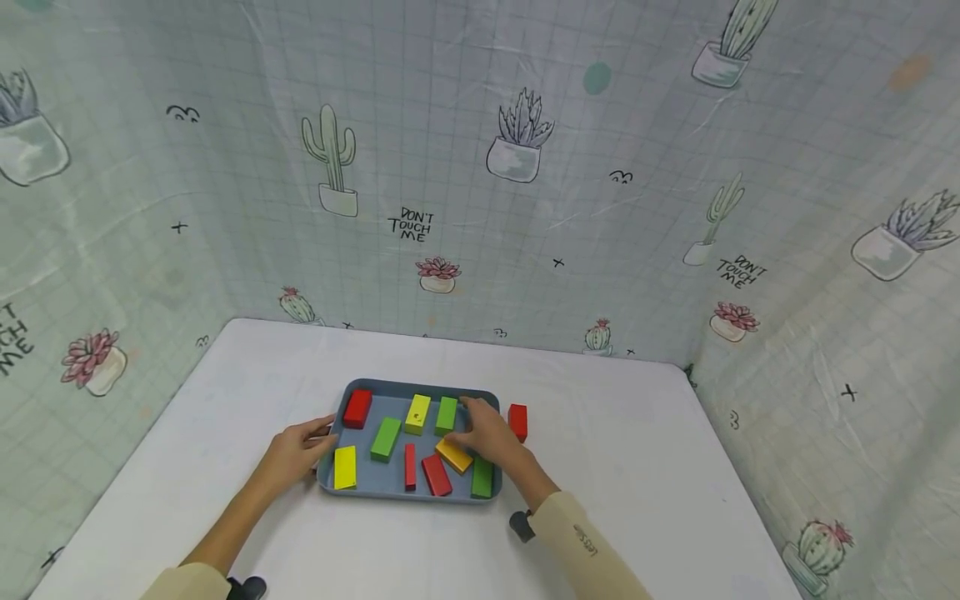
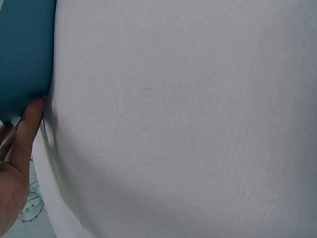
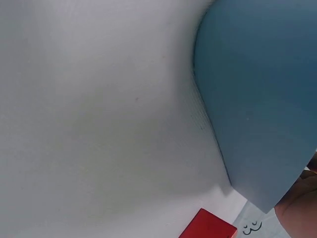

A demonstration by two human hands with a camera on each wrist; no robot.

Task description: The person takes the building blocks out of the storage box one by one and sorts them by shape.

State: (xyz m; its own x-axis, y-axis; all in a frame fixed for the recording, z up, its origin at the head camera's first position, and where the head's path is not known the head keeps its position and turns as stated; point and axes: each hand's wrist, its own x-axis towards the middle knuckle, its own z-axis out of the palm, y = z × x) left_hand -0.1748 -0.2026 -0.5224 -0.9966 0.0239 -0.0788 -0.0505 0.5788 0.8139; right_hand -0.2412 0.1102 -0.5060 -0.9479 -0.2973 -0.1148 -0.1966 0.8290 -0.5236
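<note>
A blue-grey tray [image 1: 390, 488] lies on the table with several red, yellow, green and orange blocks in it. My left hand [image 1: 294, 454] grips the tray's left rim. In the left wrist view, fingers [image 2: 30, 130] meet the tray's outer wall [image 2: 25, 54]. My right hand [image 1: 487, 429] reaches over the tray's right side with thumb and forefinger spread apart. Its thumb is at an orange block [image 1: 454, 457], and its forefinger is close to a green block [image 1: 446, 413]. What lies under the right palm is hidden.
Outside the tray, to its right, stands a red block [image 1: 517, 422], also partly seen in the right wrist view. Under everything is a white table [image 1: 637, 467]. A cactus-print curtain [image 1: 465, 167] stands behind and along both sides.
</note>
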